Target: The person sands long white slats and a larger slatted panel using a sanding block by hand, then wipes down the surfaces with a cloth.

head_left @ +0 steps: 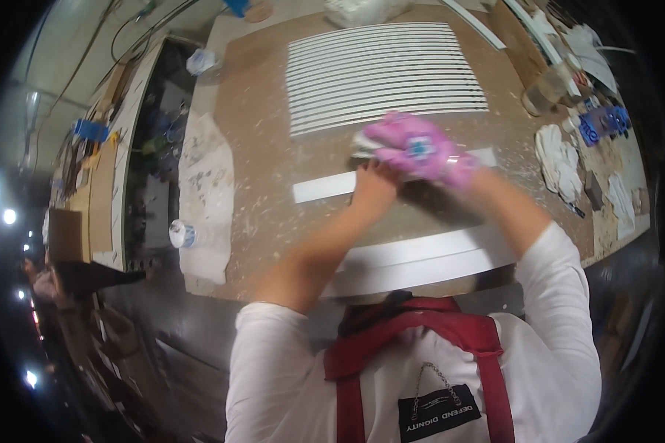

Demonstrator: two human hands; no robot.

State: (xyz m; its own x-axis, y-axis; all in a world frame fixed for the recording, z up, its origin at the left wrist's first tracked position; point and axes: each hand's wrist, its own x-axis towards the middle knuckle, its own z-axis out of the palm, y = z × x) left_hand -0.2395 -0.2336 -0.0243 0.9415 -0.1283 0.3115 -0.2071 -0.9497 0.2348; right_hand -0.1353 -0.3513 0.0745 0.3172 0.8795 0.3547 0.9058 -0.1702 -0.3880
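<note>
My right hand (421, 151), in a pink glove with a blue-and-white patch, is closed around a crumpled white cloth (362, 145) that shows at its fingertips. My left hand (377, 184) is bare and slightly blurred; its curled fingers meet the glove's underside, and what they hold is hidden. Both hands are over a flat white strip (321, 188) lying crosswise on the brown board (262, 148). Beyond them lies a row of several narrow white slats (384, 77), side by side. Close to my body, two wider white strips (428, 258) lie together along the near edge.
At the right are white gloves (558, 162), a blue-labelled bottle (604, 124), a clear container (547, 92) and a dark block (592, 190). A stained cloth (205, 192) and a small white tub (182, 234) line the left edge. A plastic bag (366, 11) sits at the far edge.
</note>
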